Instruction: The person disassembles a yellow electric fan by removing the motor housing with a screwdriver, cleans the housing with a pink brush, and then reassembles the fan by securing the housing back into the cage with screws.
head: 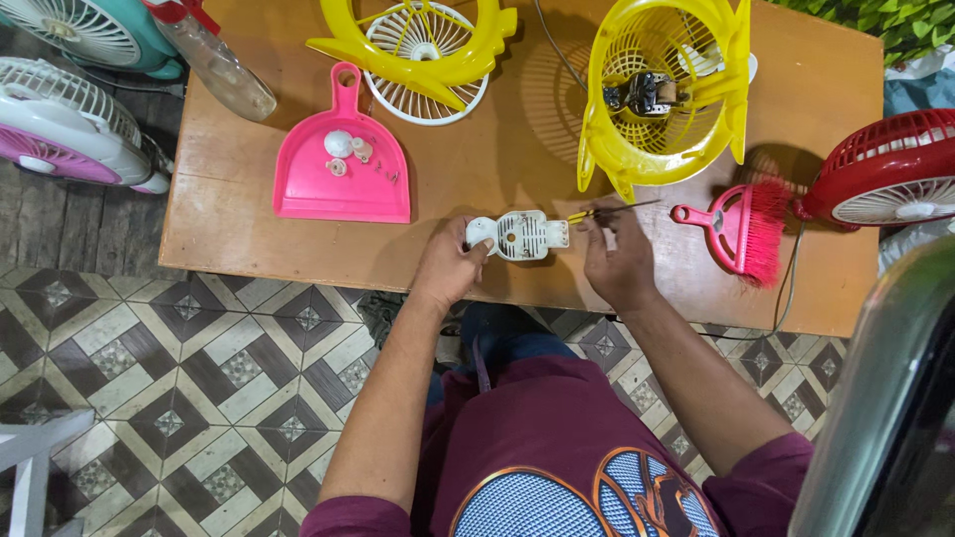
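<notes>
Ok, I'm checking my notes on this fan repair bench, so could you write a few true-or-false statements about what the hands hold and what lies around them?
1. The left hand holds a small white plastic housing on the wooden table. True.
2. The right hand holds a hammer. False: it holds a yellow-handled screwdriver, tip pointing right.
3. Small white parts lie in the pink dustpan. True.
4. The pink brush lies inside the dustpan. False: it lies apart, on the table right of the right hand.
5. The yellow fan cage with the motor inside is on the floor. False: it is on the table.
</notes>
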